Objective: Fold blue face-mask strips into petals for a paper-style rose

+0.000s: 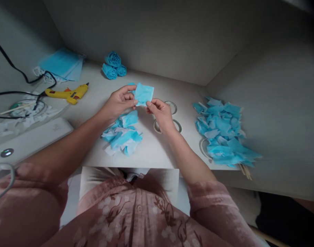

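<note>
A small light-blue square of fabric (pixel 144 93) is held up above the table, pinched from both sides. My left hand (pixel 119 102) grips its left edge with thumb and fingers closed. My right hand (pixel 160 112) pinches its lower right corner. Just below my left hand lies a loose heap of blue and white fabric pieces (pixel 123 134) on the white table (pixel 157 151).
A larger pile of blue cut pieces (pixel 224 132) lies at the right, with wooden sticks (pixel 245 170) poking out. Three rolled blue fabric roses (pixel 113 65) sit at the back. A yellow glue gun (pixel 69 93) with a black cord, folded blue masks (pixel 61 63) and white scraps (pixel 25 113) are at the left.
</note>
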`<state>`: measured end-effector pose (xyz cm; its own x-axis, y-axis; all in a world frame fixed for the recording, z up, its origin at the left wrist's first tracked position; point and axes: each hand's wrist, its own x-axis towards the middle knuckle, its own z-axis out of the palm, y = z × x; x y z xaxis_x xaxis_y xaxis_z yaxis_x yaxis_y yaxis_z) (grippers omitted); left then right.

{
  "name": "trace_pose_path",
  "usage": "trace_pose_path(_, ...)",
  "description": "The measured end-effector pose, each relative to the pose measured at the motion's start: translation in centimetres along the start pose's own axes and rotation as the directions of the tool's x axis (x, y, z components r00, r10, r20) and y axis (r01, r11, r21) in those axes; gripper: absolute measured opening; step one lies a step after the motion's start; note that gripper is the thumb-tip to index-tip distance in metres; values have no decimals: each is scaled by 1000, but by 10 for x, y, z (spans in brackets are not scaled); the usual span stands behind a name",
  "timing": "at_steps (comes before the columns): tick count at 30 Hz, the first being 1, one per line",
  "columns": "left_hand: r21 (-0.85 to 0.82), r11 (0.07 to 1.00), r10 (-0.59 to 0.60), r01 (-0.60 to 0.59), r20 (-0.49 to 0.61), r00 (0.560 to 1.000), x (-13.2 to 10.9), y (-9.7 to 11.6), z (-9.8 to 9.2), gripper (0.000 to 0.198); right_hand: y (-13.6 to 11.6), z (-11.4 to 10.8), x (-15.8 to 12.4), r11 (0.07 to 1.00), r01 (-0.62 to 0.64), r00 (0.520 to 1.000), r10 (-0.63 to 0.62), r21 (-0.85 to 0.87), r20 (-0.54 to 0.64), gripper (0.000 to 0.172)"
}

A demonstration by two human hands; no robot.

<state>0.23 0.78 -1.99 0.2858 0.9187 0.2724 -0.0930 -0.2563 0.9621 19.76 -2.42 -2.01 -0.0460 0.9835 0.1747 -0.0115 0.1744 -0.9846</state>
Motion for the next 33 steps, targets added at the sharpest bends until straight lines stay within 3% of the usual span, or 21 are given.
trace_pose_path(6, -154, 988, -6, 8, 16, 1000, 0, 0, -2, 58, 2, -6, 6, 999, 30, 1000, -30, -38, 0, 40)
trace_pose_path(14, -87, 996, 23, -20, 36, 999, 4, -1, -12, 63, -9, -12, 7, 998, -31, 998, 28, 48, 61, 36)
trace_pose_path(22, -116, 993, 9, -1, 66, 998, 4, -1, -13, 67, -5, -18, 8, 967, -184, 976, 158, 179, 149, 46)
trace_pose_path(28, -159, 987, -10, 24, 86, 996, 3, 2, -9, 70, -7, -16, 6, 958, -174, 966, 121, 226, 230, 57)
trace_pose_path(33, -149, 988, -23, 47, 154, 988, 1, 6, -5, 73, -6, -12, 6, 974, -122, 977, 85, 189, 195, 55)
